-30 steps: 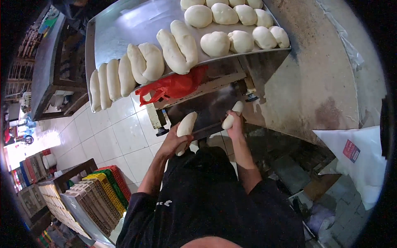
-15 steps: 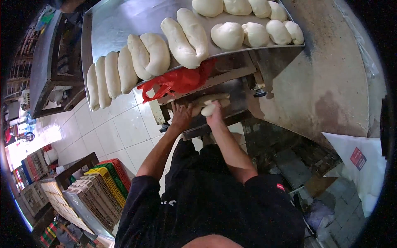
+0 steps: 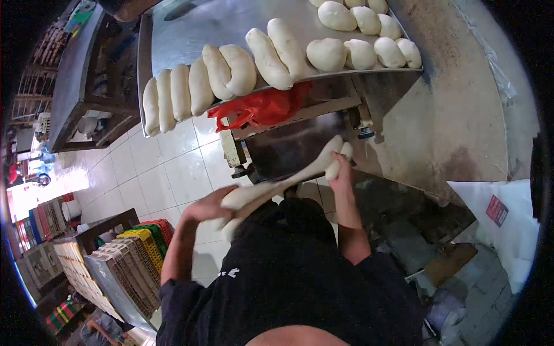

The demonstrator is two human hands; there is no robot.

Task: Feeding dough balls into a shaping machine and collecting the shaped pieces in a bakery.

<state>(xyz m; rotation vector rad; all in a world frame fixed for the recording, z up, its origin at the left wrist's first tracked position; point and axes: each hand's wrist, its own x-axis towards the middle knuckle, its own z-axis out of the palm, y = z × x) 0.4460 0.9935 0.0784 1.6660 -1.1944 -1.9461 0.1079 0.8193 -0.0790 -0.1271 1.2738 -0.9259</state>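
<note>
My left hand (image 3: 209, 206), blurred, is closed on one end of a long, stretched piece of pale dough (image 3: 300, 176), low and left of the machine. My right hand (image 3: 341, 168) grips the other, lobed end to the right. The thinned middle hangs between them across the front of a dark metal platform (image 3: 291, 138) on a cream machine (image 3: 232, 147). Just above, a crumpled red plastic bag (image 3: 259, 108) lies beneath the rim of a metal tray (image 3: 196, 17), which holds several dough logs, folded pieces and balls (image 3: 326, 53).
A worn work surface (image 3: 461, 115) with white plastic sheeting (image 3: 493, 230) is at right. At left stand a dark table (image 3: 72, 86), stacked colored crates (image 3: 144, 245) and tiled floor (image 3: 182, 173). A person (image 3: 101, 331) is low at left; another person's blurred arm (image 3: 124, 8) enters top left.
My hands were close together on the dark platform half a second ago. They have moved apart, my left down-left and my right to the right, with the dough now stretched long between them.
</note>
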